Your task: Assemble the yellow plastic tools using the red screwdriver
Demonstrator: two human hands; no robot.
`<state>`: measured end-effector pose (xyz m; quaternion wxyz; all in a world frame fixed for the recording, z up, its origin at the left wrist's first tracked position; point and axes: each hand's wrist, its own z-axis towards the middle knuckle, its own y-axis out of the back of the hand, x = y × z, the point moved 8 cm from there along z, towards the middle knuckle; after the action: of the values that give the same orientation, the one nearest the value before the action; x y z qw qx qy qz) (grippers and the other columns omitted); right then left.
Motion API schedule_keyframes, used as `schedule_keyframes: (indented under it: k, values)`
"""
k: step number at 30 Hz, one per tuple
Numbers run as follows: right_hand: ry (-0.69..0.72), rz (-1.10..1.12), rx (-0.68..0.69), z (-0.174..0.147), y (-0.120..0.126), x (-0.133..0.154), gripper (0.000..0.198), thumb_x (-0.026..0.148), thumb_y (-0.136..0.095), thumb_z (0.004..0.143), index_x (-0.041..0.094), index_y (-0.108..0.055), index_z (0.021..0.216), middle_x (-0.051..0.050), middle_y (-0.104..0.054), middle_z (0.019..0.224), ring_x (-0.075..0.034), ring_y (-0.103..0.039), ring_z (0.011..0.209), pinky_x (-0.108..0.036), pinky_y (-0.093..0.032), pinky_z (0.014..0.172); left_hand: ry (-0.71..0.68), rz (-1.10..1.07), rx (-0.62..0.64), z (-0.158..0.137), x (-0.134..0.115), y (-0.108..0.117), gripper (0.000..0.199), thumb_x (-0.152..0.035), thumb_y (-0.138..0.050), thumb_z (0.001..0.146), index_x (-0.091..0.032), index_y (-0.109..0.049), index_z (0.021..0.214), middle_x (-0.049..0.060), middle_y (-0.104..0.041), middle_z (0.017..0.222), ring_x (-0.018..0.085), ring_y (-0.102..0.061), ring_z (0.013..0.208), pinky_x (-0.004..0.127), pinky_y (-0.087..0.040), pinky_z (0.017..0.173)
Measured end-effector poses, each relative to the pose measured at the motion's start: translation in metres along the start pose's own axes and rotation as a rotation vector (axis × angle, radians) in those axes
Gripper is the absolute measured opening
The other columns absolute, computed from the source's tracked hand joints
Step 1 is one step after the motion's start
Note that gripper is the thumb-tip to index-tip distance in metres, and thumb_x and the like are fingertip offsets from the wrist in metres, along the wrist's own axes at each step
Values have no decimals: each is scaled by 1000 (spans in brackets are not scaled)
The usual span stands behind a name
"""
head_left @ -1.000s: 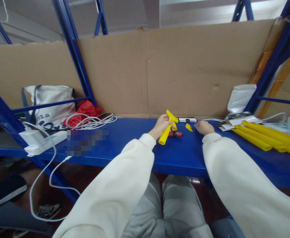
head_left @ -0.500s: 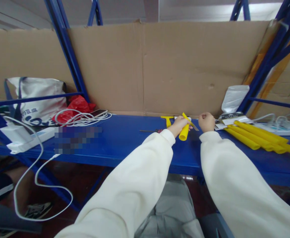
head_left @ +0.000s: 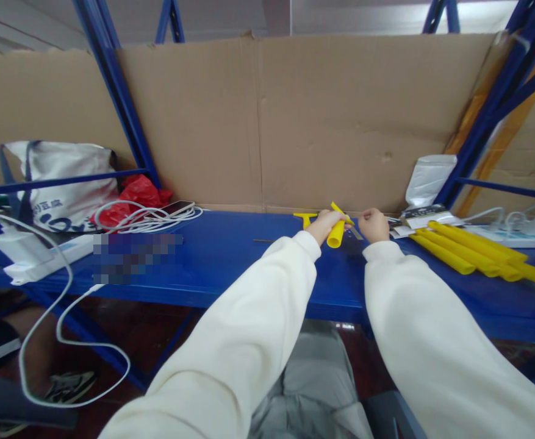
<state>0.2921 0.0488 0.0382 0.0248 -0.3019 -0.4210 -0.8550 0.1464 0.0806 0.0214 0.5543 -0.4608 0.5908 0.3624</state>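
My left hand point(head_left: 323, 225) is wrapped round a yellow T-shaped tool point(head_left: 335, 235), whose tubular handle has its open end toward me. A narrow yellow crosspiece slants across its far end. Just right of it shows a thin grey metal strip point(head_left: 355, 232); whether it is fixed to the tool I cannot tell. My right hand point(head_left: 374, 225) is closed beside that strip, and what its fingers hold, if anything, is hidden. Behind my left hand lies another yellow T-shaped piece point(head_left: 305, 217). A thin dark rod point(head_left: 262, 240) pokes out to the left of that hand.
Several yellow tubes point(head_left: 473, 250) lie on the blue shelf point(head_left: 221, 262) at right, near silver packets point(head_left: 430, 177) and a white power strip point(head_left: 514, 236). On the left are a cloth bag point(head_left: 70, 183), coiled white cable point(head_left: 166, 216) and a charger point(head_left: 24, 247). A cardboard panel point(head_left: 317, 122) stands behind.
The whole view has shifted slightly, moving things a little left. My left hand still grips the yellow tool, now tilted slightly differently. My right hand stays closed, a bit nearer the metal strip.
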Motion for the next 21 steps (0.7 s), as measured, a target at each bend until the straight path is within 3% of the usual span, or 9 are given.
schedule_keyframes:
  k: [4,6,9,15,21]
  values:
    - [61,-175,251,-2,-25,-1,22,19,-63,87,21,-81,99,-15,-81,108,-30,-75,108,-34,-55,92,-211,180,-139,-5,-25,42,25,1,-62,84,-12,-66,105,8,-76,91,18,-75,77,29,-61,75]
    - [81,-236,328,-4,-31,-2,22,19,-64,87,21,-82,100,-13,-81,106,-28,-76,106,-32,-55,90,-382,314,-222,-14,-43,67,37,5,-62,80,-14,-65,111,10,-77,108,21,-76,99,32,-61,89]
    - [111,-291,393,-7,-36,0,25,15,-60,90,19,-83,101,-15,-81,108,-26,-77,106,-29,-56,87,-656,538,-286,-34,-63,99,45,5,-60,80,-14,-67,120,14,-74,130,24,-66,130,38,-52,113]
    - [151,-254,378,-7,-38,4,23,10,-63,87,17,-83,95,-14,-82,105,-26,-78,104,-28,-56,85,-936,813,-328,-49,-49,146,58,-1,-56,83,-18,-64,137,14,-70,142,27,-63,137,50,-43,124]
    - [120,-127,391,3,-45,-4,17,11,-66,82,16,-82,84,-10,-81,87,-22,-78,92,-22,-55,80,-989,980,-287,-51,-30,147,58,-2,-56,84,-20,-66,138,11,-68,145,27,-64,137,47,-45,124]
